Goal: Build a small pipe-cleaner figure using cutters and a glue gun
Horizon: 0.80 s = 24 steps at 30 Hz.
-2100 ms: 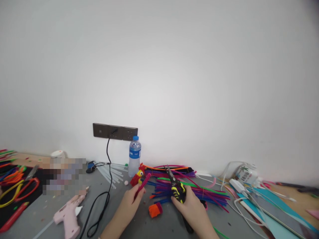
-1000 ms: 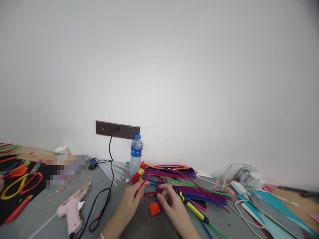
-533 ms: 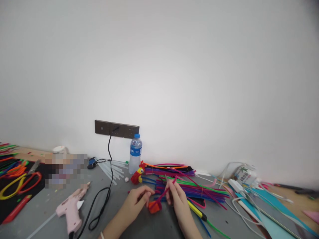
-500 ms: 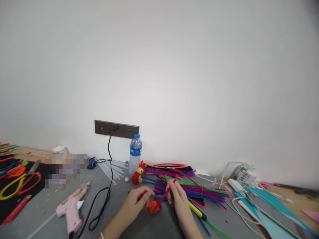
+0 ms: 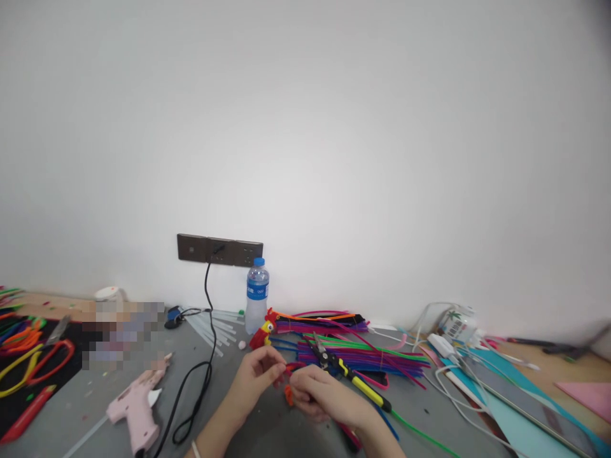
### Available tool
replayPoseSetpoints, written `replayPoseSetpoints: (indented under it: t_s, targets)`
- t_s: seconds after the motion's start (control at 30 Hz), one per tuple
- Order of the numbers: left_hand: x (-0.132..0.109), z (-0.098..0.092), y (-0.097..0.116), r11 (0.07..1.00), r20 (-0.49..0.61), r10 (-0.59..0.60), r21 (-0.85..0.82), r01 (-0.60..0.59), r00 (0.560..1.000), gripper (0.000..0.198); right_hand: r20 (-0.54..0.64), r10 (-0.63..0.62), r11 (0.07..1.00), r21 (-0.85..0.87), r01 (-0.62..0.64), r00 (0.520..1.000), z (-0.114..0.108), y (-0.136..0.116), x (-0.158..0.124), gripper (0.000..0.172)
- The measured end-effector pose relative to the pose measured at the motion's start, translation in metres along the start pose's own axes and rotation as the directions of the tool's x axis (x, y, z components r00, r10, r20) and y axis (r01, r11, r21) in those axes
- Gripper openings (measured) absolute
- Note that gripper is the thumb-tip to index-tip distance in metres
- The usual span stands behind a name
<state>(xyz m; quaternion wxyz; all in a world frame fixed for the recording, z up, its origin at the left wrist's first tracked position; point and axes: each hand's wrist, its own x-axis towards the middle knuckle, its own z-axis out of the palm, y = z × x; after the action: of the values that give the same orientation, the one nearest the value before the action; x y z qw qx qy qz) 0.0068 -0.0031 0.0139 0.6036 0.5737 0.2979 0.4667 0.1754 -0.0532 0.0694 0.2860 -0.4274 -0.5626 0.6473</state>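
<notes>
My left hand [image 5: 255, 375] and my right hand [image 5: 319, 395] meet low in the middle of the grey table [image 5: 95, 413]. Both are closed in a pinch on a red-pink pipe cleaner [image 5: 289, 367] bent between them. A small orange fuzzy piece [image 5: 288, 394] peeks out under my right fingers. Yellow-and-black pliers [image 5: 351, 378] lie on the table just right of my hands, on the edge of a heap of coloured pipe cleaners [image 5: 363, 355]. A little red-and-yellow pipe-cleaner bird [image 5: 262, 334] stands behind my left hand.
A pink glue gun [image 5: 136, 407] with a black cord [image 5: 200, 381] lies at the left. A water bottle [image 5: 256, 296] stands by the wall sockets [image 5: 219, 250]. Clear glue sticks [image 5: 210, 329], white cables [image 5: 458, 369], teal sheets [image 5: 515, 407] and more pipe cleaners [image 5: 23, 350] surround the work spot.
My right hand let go of the pliers, which now lie on the table. It picked up the pink pipe cleaner and has come together with my left hand over the orange piece.
</notes>
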Motion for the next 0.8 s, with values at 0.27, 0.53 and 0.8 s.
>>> replayPoseSetpoints:
  t_s: [0.27, 0.53, 0.8]
  targets:
    - [0.005, -0.006, -0.011, 0.996, -0.082, -0.058, 0.066, 0.064, 0.995, 0.037, -0.181, -0.083, 0.990, -0.129, 0.060, 0.980, -0.015, -0.002, 0.026, 0.029]
    - [0.000, -0.004, -0.006, 0.978, 0.013, -0.206, -0.013, 0.206, 0.978, 0.044, -0.122, -0.177, 0.984, -0.028, 0.175, 0.977, -0.014, 0.026, 0.044, 0.044]
    - [0.001, -0.011, -0.005, 0.987, 0.009, -0.126, 0.105, 0.124, 0.992, 0.041, -0.247, -0.363, 0.928, -0.177, 0.327, 0.898, -0.015, 0.024, 0.043, 0.037]
